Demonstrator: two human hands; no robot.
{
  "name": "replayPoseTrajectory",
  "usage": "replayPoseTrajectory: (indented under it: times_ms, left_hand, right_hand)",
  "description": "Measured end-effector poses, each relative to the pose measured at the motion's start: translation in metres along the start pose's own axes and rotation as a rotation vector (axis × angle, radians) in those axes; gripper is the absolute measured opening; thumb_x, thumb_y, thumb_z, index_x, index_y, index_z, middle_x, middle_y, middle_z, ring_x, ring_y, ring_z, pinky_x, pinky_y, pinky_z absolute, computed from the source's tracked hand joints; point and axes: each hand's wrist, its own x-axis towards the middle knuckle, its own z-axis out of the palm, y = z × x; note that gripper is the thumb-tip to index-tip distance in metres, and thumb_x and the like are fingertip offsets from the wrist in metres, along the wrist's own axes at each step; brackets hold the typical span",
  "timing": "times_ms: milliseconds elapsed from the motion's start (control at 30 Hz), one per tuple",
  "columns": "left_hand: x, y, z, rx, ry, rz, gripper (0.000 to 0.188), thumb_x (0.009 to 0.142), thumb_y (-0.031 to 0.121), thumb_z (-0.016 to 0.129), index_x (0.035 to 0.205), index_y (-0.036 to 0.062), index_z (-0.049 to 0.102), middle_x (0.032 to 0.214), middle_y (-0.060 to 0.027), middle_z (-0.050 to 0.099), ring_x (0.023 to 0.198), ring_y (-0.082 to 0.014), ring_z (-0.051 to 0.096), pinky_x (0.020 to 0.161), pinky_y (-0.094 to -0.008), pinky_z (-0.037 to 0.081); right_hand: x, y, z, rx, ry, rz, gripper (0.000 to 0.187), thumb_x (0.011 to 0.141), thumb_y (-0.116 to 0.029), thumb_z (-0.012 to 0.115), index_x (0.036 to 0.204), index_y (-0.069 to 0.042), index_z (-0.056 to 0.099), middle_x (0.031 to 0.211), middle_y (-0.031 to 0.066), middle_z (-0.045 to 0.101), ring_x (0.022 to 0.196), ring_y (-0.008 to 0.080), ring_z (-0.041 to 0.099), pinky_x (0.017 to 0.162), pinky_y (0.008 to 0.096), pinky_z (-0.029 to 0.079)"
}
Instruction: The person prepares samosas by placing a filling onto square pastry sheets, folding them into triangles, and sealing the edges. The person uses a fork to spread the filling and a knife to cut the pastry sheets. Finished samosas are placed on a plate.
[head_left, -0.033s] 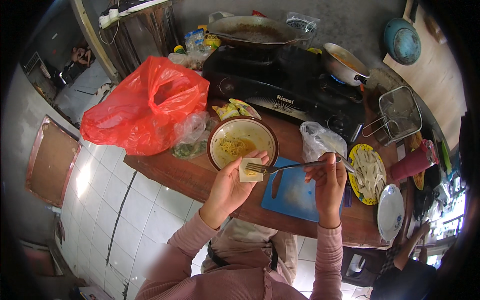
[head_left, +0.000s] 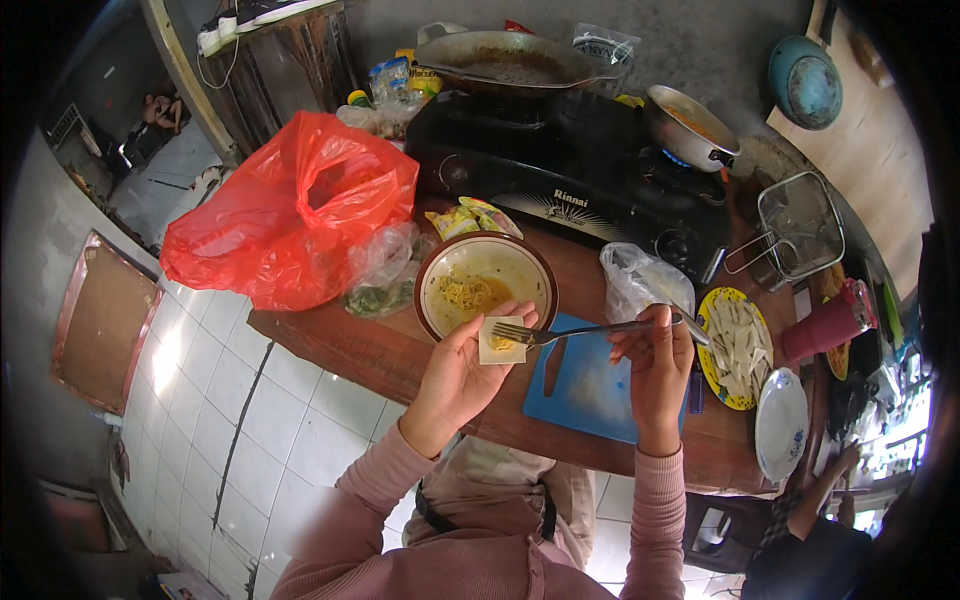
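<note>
My left hand (head_left: pixel 450 388) holds a small square dough wrapper (head_left: pixel 489 353) on its fingers, with the thumb at its side. A little yellowish filling (head_left: pixel 503 342) lies on the wrapper. In my right hand (head_left: pixel 660 360) is a metal fork (head_left: pixel 600 329), its tines pointing left and resting at the filling. Just beyond my left hand stands a brown-rimmed bowl (head_left: pixel 530 268) with a mound of yellow shredded filling (head_left: pixel 468 291) and some liquid. A blue cutting board (head_left: pixel 590 395), dusted with white powder, lies under the fork and beside my right hand.
A black gas stove (head_left: pixel 560 150) carries a wok (head_left: pixel 515 65) and a pot (head_left: pixel 665 115) over a blue flame. Around the table are a red plastic bag (head_left: pixel 260 230), a clear bag (head_left: pixel 645 280), pale strips (head_left: pixel 740 345) on a yellow plate, a white plate (head_left: pixel 782 430) and a wire strainer (head_left: pixel 800 225).
</note>
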Motion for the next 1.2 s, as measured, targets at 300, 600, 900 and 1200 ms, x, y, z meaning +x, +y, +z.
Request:
replayPoseTrajectory:
  times_ms: [300,600,900,1200]
  left_hand:
    - [-0.008,0.008,-0.008,0.037,0.053,0.067,0.042,0.097,0.015,0.037,0.131,-0.0081,0.033,0.134,-0.0197,0.041,0.128,-0.0280,0.037,0.107,-0.0372,0.032]
    - [-0.068,0.010,-0.022,0.021,0.219,0.093,0.040,0.098,0.020,0.038,0.127,-0.0081,0.036,0.129,-0.0174,0.045,0.122,-0.0286,0.042,0.106,-0.0396,0.034]
    - [-0.096,0.007,-0.046,-0.013,0.394,-0.030,0.037,0.097,0.023,0.041,0.125,-0.0022,0.042,0.123,-0.0115,0.049,0.114,-0.0213,0.045,0.103,-0.0379,0.034]
    - [-0.094,-0.003,-0.058,-0.089,0.399,-0.103,0.033,0.097,0.019,0.042,0.123,-0.0026,0.042,0.123,-0.0136,0.049,0.116,-0.0251,0.046,0.105,-0.0405,0.035]
  right_hand:
    - [0.014,0.003,0.008,0.057,0.015,-0.099,0.029,0.096,-0.028,0.045,0.097,0.000,0.049,0.070,0.0153,0.062,0.060,0.0188,0.060,0.055,0.0283,0.049]
    - [0.053,0.044,0.033,-0.261,-0.098,-0.062,0.024,0.095,-0.022,0.050,0.101,0.000,0.054,0.082,0.0095,0.064,0.074,0.0146,0.063,0.068,0.0266,0.053]
    - [0.107,0.071,0.035,-0.213,-0.377,-0.143,0.023,0.093,-0.019,0.054,0.100,0.003,0.054,0.086,0.0084,0.062,0.074,0.0115,0.060,0.069,0.0248,0.050]
    - [0.118,0.077,0.029,-0.055,-0.409,0.099,0.024,0.090,-0.019,0.057,0.100,0.002,0.053,0.085,0.0065,0.061,0.075,0.0089,0.056,0.074,0.0230,0.047]
